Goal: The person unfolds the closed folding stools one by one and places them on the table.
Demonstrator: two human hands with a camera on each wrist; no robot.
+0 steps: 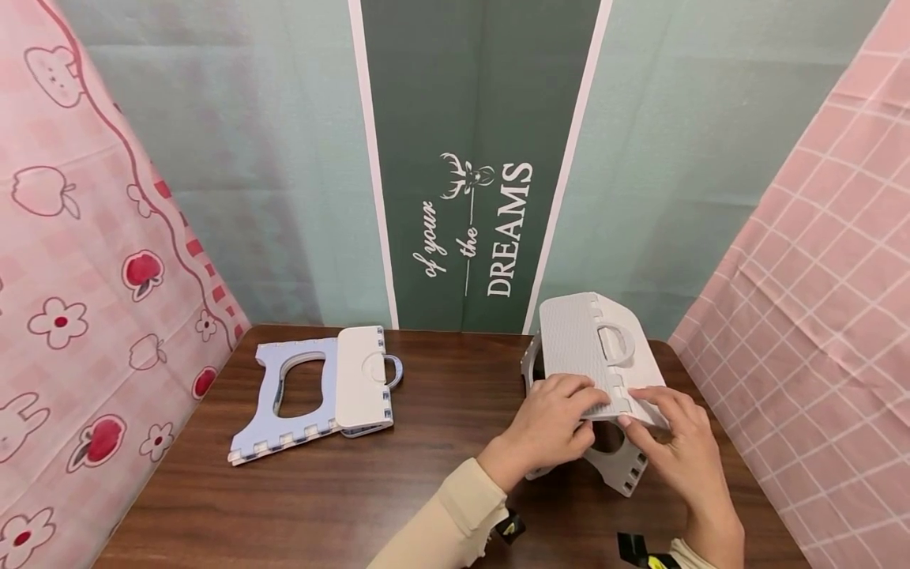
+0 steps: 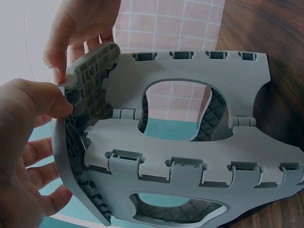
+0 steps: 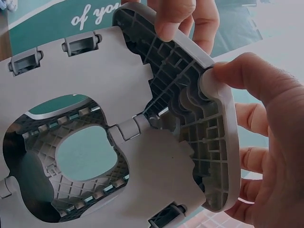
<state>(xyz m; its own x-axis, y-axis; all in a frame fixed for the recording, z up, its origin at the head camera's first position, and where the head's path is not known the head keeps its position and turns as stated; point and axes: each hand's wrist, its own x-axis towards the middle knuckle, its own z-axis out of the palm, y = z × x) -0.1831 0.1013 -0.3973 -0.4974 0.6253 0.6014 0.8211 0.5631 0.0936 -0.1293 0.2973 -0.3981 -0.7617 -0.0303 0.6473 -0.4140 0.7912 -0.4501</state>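
Observation:
A grey folding step stool (image 1: 576, 332) stands half folded at the right of the table, its top bent along the middle hinge and its ribbed underside showing in both wrist views. My left hand (image 1: 554, 427) grips the left top panel by its near edge, thumb below the edge and fingers above. On the other panel lie the fingers of my right hand (image 1: 678, 446), while its thumb presses the hinge end at the near edge. The stool's side panels (image 3: 76, 71) fold inward under the top. A loop handle (image 1: 620, 345) sticks up from the hinge line.
A second folding stool (image 1: 361, 379), blue and white, lies folded flat at the left of the brown table (image 1: 455, 395). Pink patterned cloths hang at both sides, and a green printed curtain (image 1: 469, 95) hangs behind the table's far edge.

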